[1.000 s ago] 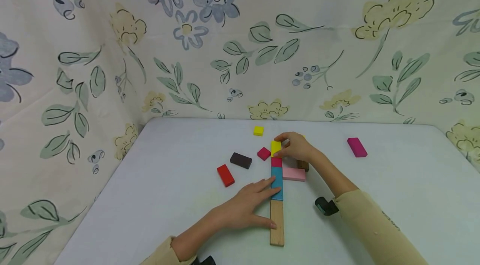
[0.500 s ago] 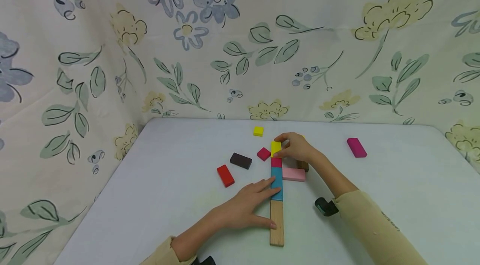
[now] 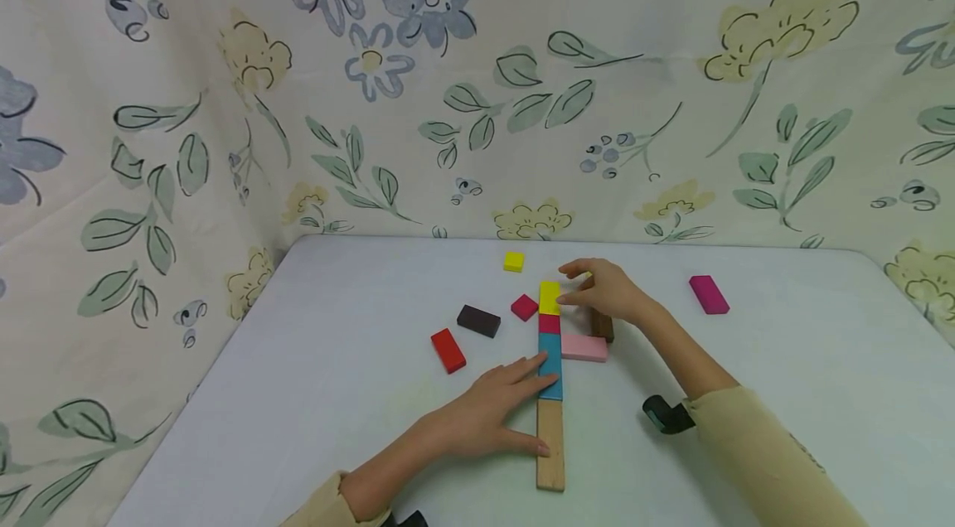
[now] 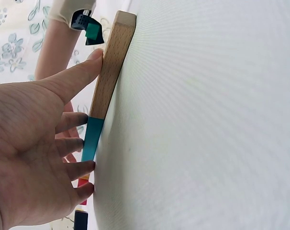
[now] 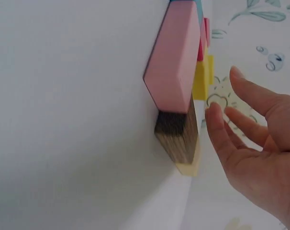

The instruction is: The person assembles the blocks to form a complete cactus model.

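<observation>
My left hand [image 3: 488,413] is spread, with the blue block [image 3: 554,365] under its fingertips, the wood block [image 3: 554,434] under its thumb. My right hand [image 3: 608,290] is loosely spread; just left of it lies the yellow block [image 3: 548,297].

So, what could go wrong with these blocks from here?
The right hand is close to the lined-up yellow block, so it might nudge it crooked. The left hand spreads over the blue block and the pale wooden block, so a small push could shift both. The pink block lies close beside the blue block, so bumping it might disturb that too.
</observation>
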{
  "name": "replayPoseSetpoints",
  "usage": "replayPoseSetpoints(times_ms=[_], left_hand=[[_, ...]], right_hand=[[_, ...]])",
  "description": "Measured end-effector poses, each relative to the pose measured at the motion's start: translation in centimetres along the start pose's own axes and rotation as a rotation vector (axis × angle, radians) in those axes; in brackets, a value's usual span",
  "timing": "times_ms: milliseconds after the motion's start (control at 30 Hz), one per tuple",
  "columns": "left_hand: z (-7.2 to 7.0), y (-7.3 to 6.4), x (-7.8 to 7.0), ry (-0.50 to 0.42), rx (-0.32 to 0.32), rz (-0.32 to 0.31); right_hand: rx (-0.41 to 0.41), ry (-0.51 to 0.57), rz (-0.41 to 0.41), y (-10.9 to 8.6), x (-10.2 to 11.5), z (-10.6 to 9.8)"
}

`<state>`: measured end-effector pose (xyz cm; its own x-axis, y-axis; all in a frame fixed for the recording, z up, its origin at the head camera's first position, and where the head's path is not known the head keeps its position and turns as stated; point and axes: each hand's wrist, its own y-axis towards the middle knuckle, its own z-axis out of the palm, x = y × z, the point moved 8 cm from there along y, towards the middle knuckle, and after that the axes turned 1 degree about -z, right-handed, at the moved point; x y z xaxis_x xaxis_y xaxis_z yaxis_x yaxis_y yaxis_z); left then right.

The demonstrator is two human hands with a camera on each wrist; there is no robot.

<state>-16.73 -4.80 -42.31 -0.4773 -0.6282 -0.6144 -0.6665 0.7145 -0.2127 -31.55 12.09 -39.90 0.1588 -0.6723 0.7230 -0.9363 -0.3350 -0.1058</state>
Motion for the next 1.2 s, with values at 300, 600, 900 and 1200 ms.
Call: replayPoseSetpoints(times_ms=[300,600,900,1200], left_hand=[[0.0,0.1,0.0,0.013,-0.007,-0.017],[-0.1,0.0,-0.2,0.014,-0.009,-0.021],[0.0,0.0,-0.2,0.019,-0.008,-0.032],[0.0,-0.1,-0.2,0.015,-0.008,-0.038]], right_hand=[[-0.076,-0.007,-0.027,-1.8,-1.4,-3.4],[-0.157,-0.024,-0.060,-3.8,-2.7,-6.6],[-0.214,-0.080,-0.015,-5.4,-5.6,-9.5],[-0.259,-0.082,0.056,-7.1,-8.9,-12.1]])
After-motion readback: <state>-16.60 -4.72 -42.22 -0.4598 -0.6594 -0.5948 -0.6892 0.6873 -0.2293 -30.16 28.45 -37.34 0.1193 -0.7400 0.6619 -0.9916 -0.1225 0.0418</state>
